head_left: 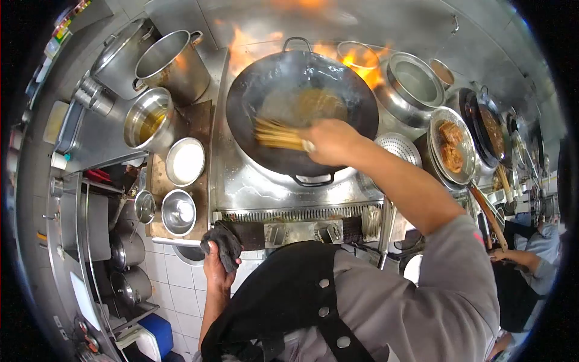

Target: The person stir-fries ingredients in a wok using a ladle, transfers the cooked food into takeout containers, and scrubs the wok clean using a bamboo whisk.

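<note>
My right hand [338, 142] is closed round the handle end of a bamboo wok brush [278, 134], held low inside a large black wok [246, 96]. The brush and fingers are slightly blurred. Murky brownish liquid [316, 104] lies in the wok, with some steam over it. My left hand [218, 268] grips a dark grey cloth [224, 246] in front of the stove edge, away from the wok.
Flames [362, 66] rise behind the wok. Left of it stand a tall pot [181, 72], a pot of yellowish liquid [140, 123] and metal bowls [179, 212]. To the right, a strainer [449, 175] holds browned food near a perforated ladle [399, 148]. Another person [525, 265] is at the far right.
</note>
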Demonstrator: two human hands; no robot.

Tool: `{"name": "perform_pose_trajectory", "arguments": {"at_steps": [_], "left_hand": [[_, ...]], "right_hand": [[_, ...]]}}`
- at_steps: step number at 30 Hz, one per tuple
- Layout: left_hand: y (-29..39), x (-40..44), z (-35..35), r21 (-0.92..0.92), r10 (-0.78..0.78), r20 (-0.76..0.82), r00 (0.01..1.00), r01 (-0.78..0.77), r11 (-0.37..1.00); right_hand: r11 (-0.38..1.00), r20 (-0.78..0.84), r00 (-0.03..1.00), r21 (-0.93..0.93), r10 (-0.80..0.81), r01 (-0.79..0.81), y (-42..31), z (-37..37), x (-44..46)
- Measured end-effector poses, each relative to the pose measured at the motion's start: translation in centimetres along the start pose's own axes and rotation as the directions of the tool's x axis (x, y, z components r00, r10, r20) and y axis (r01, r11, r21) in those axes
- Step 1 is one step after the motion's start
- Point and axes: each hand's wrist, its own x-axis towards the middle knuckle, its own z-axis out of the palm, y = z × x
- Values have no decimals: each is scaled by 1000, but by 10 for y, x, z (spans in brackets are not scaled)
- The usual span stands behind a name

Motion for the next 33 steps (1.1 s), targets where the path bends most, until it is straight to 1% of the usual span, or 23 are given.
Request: {"name": "perform_pose_trajectory", "arguments": {"at_steps": [2, 3, 4, 5, 7, 9, 10, 11, 13, 14, 15, 16, 17, 18, 20, 21, 23, 25, 27, 29, 31, 32, 33], "left_hand": [[3, 1, 12, 2, -84, -74, 994, 84, 996], [1, 5, 24, 1, -114, -40, 993, 114, 993], [0, 13, 37, -1, -139, 4, 990, 139, 990], [-7, 26, 42, 31, -164, 102, 981, 161, 986], [-5, 35, 75, 61, -209, 114, 971, 203, 977], [-2, 42, 99, 79, -238, 131, 962, 229, 970], [1, 49, 114, 75, -224, 151, 963, 214, 974], [7, 50, 132, 65, -247, 139, 959, 240, 969], [-5, 68, 149, 15, -231, 185, 955, 233, 972], [-11, 73, 164, -108, -220, 163, 962, 239, 965], [-20, 74, 179, -121, -238, 148, 960, 256, 959], [-28, 77, 194, -133, -254, 135, 958, 272, 953], [-28, 74, 212, -241, -310, 122, 943, 331, 912], [-31, 79, 212, -236, -310, 123, 943, 331, 914], [-39, 98, 213, -156, -438, 136, 889, 456, 876], [-39, 100, 213, -157, -439, 135, 888, 456, 876], [-38, 100, 205, -25, -421, 142, 896, 429, 903], [-33, 105, 200, -37, -418, 133, 898, 426, 904], [-28, 108, 197, -32, -413, 112, 904, 419, 908], [-24, 109, 199, -42, -414, 115, 903, 420, 906], [-25, 112, 196, -28, -434, 132, 891, 441, 897], [-26, 112, 195, -16, -441, 144, 886, 447, 894], [-25, 112, 194, -15, -438, 140, 888, 444, 896]], "right_hand": [[998, 79, 995, -23, 66, -65, 24, -2, 14], [988, 66, 985, 0, 156, -157, 34, -7, 35], [983, -69, 983, 81, 172, -167, 50, 2, 63], [968, -126, 966, 139, 227, -210, 54, 9, 79], [951, -279, 919, 214, 278, -222, 39, 21, 83], [977, -154, 983, 206, 95, -62, 18, 30, 39], [995, -114, 993, 102, 24, -13, 9, 25, 6], [991, -199, 977, 89, -78, 97, 15, 32, -27], [995, 75, 996, -90, 46, -39, 41, 10, -65], [976, 129, 974, -140, 184, -166, 63, 1, -64], [938, 177, 930, -188, 323, -290, 85, -8, -54], [897, -36, 926, -237, 375, -373, 102, -4, -37], [888, -84, 910, -199, 406, -414, 118, -1, -10], [890, -108, 909, -184, 404, -417, 127, 11, 18], [922, -165, 917, -77, 363, -379, 121, 41, 67], [941, -242, 910, 42, 337, -337, 99, 53, 73], [969, -266, 938, 168, 223, -183, 65, 67, 60], [988, -237, 969, 154, 66, -29, 48, 67, 16], [997, -58, 997, 67, 49, -45, 49, 42, -40], [980, 103, 976, -84, 191, -183, 74, 13, -71], [924, 137, 929, -225, 344, -309, 117, -9, -58], [899, -63, 915, -171, 399, -404, 137, 1, -39], [894, -68, 909, -168, 411, -416, 150, 5, -5]]}}
